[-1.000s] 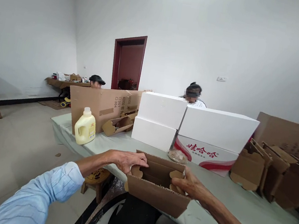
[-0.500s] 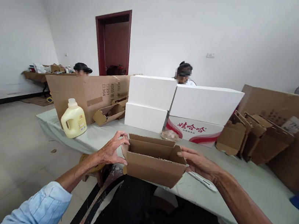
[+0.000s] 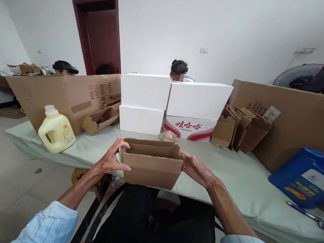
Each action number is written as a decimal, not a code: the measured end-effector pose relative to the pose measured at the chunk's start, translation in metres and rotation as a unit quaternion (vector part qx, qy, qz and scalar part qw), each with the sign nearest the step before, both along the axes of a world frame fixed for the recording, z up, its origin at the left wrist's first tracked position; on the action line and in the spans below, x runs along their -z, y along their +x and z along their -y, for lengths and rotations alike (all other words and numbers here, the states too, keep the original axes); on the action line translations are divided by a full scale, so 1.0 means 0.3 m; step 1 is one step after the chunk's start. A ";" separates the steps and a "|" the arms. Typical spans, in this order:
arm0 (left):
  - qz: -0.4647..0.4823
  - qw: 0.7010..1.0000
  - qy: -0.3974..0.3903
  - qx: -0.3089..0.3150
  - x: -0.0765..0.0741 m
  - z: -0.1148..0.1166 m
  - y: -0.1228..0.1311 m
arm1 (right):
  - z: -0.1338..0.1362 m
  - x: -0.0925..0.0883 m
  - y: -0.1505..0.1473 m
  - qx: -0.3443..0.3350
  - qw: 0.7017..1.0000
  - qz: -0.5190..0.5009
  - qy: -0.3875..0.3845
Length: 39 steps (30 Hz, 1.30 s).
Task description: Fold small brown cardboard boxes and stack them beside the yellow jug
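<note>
Between my hands is a small brown cardboard box [image 3: 151,171], open at the top, held at the near edge of the table above my lap. My left hand [image 3: 114,157] grips its left end, thumb on the front wall and fingers over the end's upper edge. Against the right end lies my right hand [image 3: 199,170], its fingertips partly hidden behind that end. Inside, a fold of cardboard runs lengthwise below the back wall.
White boxes [image 3: 145,91] are stacked behind, with a small clear-wrapped item [image 3: 168,135] before them. A yellow jug [image 3: 57,131] stands left, a blue jug [image 3: 307,178] and a pen-like tool [image 3: 307,214] right. Folded cartons [image 3: 243,129] lean at the back. Two people sit beyond.
My view has turned right, bringing the blue jug fully in. The box sits more level. My right hand's fingers have shifted from its top corner to along the right end.
</note>
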<state>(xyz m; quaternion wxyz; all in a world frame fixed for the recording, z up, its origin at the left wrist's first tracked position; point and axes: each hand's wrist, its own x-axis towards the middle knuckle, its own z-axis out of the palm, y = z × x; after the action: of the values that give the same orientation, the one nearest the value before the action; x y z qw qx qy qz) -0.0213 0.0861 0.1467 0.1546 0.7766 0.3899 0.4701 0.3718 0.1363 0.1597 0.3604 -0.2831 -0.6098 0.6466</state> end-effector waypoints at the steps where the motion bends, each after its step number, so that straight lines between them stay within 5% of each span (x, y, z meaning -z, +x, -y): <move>1: 0.004 1.000 -0.001 -0.004 -0.001 0.001 -0.002 | 0.011 0.010 -0.001 -0.014 1.000 -0.011 0.017; 5: 0.010 1.000 -0.007 -0.009 -0.003 -0.004 -0.005 | 0.052 0.045 -0.023 -0.020 0.996 0.029 0.077; 9: 0.011 0.999 0.011 -0.032 -0.001 -0.023 0.004 | 0.067 0.076 -0.052 0.047 0.987 0.084 0.131; 15: -0.014 0.990 0.058 -0.129 0.021 -0.066 0.008 | 0.073 0.133 -0.061 0.074 0.987 0.079 0.114; 22: 0.008 0.951 0.122 -0.284 0.074 -0.133 0.022 | 0.128 0.211 -0.092 0.092 0.972 0.094 0.195; 32: -0.003 0.969 0.109 -0.222 -0.004 -0.191 0.150 | 0.248 0.181 0.059 0.218 0.931 0.153 0.251; 35: -0.032 0.972 0.106 -0.208 0.044 -0.222 0.173 | 0.289 0.125 0.214 0.356 0.891 0.180 0.216; 39: -0.059 0.981 0.042 -0.180 0.169 -0.255 0.177 | 0.339 0.015 0.475 0.577 0.750 0.244 0.211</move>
<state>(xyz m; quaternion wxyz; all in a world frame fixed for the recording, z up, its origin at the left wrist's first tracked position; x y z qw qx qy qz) 0.0317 0.1627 0.0960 0.0115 0.7259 0.5117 0.4595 0.5141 0.0347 0.1552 0.5542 -0.6463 -0.5185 0.0796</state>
